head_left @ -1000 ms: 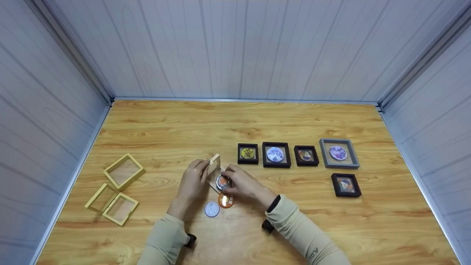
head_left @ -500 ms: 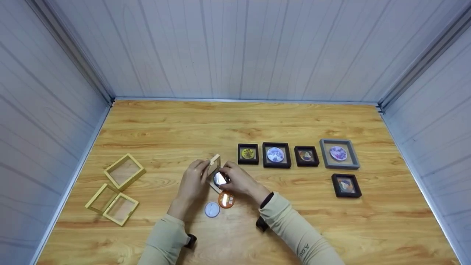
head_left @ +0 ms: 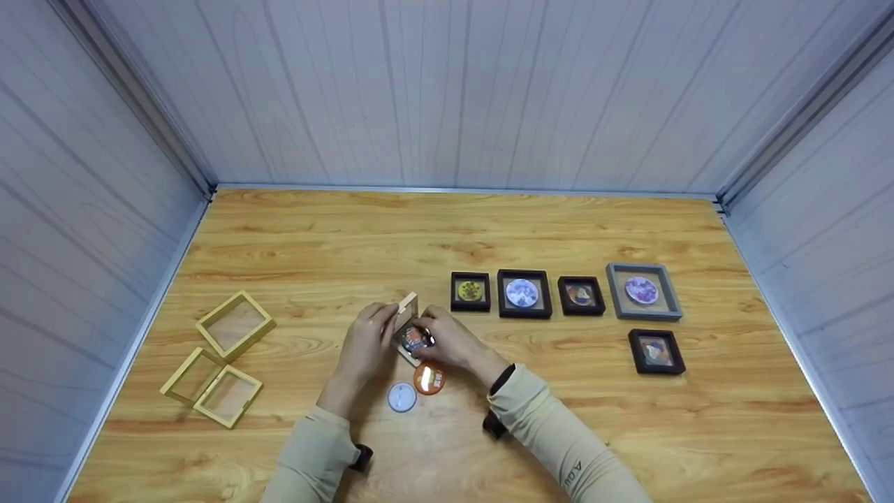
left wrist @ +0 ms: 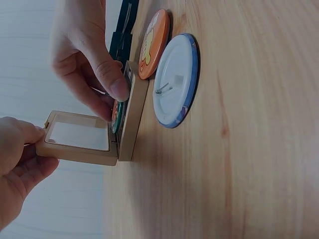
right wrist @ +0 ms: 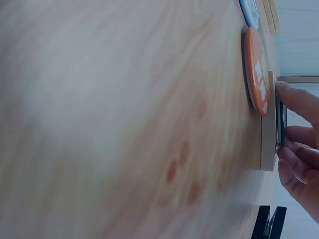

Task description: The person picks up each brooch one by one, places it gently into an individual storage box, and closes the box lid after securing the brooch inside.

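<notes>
Gripping the open tan case [head_left: 407,316] with my left hand [head_left: 363,347], my right hand [head_left: 450,344] pinches a badge [head_left: 413,339] inside it, centre frame, on the wood-grain worktop [head_left: 447,230] walled by white panels [head_left: 447,91].

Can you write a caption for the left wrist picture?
Left hand holds open a tan frame's lid while right hand sets a badge inside.

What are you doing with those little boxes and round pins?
A person is putting a round badge into an open tan frame box on the wooden table. The left hand holds the lid up; the right hand pinches the badge against the base. Two more badges, orange and white-backed, lie beside it. Five filled frames sit on the right, empty ones on the left.
</notes>
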A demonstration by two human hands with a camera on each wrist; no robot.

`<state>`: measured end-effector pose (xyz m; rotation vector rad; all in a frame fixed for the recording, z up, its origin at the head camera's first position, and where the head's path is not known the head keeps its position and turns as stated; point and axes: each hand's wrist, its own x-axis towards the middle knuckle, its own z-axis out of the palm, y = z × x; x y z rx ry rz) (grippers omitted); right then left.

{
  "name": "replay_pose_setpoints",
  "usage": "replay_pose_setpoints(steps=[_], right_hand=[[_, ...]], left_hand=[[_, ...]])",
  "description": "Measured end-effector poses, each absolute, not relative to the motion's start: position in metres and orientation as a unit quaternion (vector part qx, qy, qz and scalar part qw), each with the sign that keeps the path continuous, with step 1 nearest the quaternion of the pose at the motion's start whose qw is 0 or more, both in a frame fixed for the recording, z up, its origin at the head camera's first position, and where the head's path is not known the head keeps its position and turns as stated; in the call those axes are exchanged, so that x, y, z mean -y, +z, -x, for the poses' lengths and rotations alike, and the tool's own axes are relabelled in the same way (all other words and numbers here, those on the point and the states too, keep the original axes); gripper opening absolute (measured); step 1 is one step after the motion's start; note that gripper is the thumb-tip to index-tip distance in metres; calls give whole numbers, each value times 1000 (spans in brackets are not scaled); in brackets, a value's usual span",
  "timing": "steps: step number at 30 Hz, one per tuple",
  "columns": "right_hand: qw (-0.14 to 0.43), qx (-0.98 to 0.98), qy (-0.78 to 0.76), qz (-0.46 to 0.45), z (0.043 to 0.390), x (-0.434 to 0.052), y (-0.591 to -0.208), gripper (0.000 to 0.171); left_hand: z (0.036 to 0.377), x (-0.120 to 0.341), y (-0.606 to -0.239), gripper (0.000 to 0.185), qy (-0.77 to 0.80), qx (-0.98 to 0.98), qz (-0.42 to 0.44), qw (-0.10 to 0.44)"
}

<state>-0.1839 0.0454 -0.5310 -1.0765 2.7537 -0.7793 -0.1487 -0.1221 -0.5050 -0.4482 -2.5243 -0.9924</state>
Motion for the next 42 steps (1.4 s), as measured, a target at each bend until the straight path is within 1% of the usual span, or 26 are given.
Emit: replay_pose_setpoints(steps=[4,12,18,24,29,31,38,42], right_hand=[[46,-901,-255,349,184,-46,-531,45],[45,-898,-280,335,183,-50,-530,56],[50,-900,-282,329,182,-57,-530,58],[35,-896,-289,336,182,-65,-533,59],[39,-899,-286,329,182,-72,-535,59],[43,-900,-288,326,182,-74,-535,57],[64,-897,-311,308,182,-77,-536,37],[72,-895,-322,299,184,-79,-538,30]], left_hand=[[149,122,-505,20,-359,902,155,180],[148,122,-504,19,-357,902,155,185],[147,121,-502,21,-371,901,147,172],[147,121,-504,19,-353,900,161,198],[146,120,-506,19,-352,899,163,202],[146,120,-506,19,-357,898,162,201],[144,119,-507,20,-369,894,163,194],[143,118,-507,20,-366,897,162,186]])
